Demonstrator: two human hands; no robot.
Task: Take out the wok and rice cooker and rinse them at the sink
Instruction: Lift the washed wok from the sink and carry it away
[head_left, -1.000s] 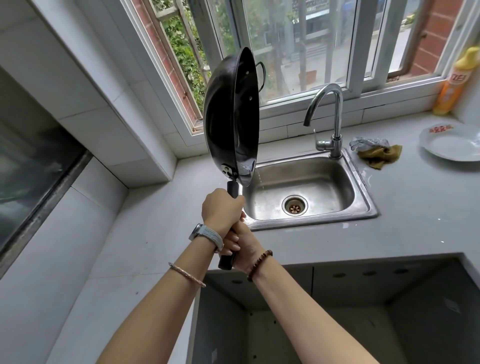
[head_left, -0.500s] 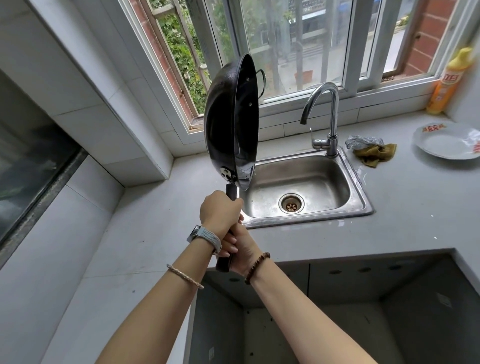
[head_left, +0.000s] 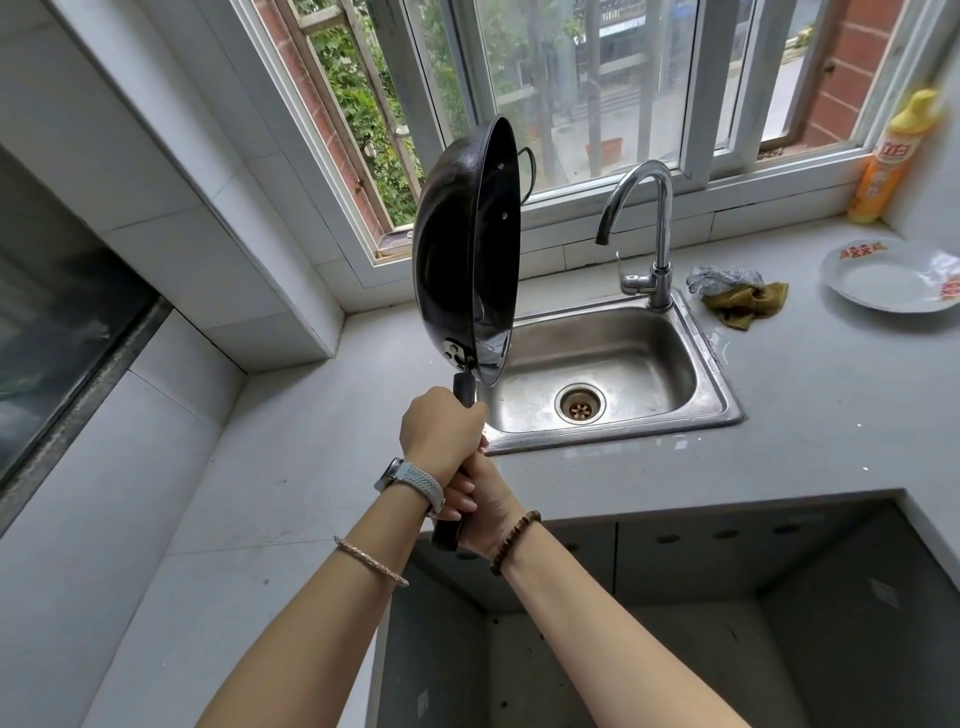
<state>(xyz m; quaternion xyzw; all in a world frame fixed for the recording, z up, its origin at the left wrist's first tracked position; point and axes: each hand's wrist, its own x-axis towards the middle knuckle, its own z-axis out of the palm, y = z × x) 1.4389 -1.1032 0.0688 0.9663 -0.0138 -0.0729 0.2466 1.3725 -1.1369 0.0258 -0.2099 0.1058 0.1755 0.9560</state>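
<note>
Nearest the cam, both forearms reach fwd over an open cabinet bay cut into the grey countertop. Lower on the black handle of the wok is the right hand, fingers wrapped round it, brown bead bracelet at the wrist. The handle's butt end pokes out below. Just above & touching it, the left hand is fisted round the same handle. That wrist has a watch w/ pale woven strap, and a thin bracelet sits further down the arm.

The wok is held up in the air, tipped on edge, approx vertical, w/ its opening facing right & dark outer side left. A small loop handle sits at the far rim. Its lower rim hangs by the left edge of the steel sink, not touching.

The sink has a drain mid-basin and a chrome gooseneck faucet at the back rim, spout curving left. Right of the faucet a steel scrubber & a mustard rag lie touching. Further right is a white plate w/ red print, then a yellow-orange bottle in the corner. Behind is the window, w/ greenery & brick outside.
</note>
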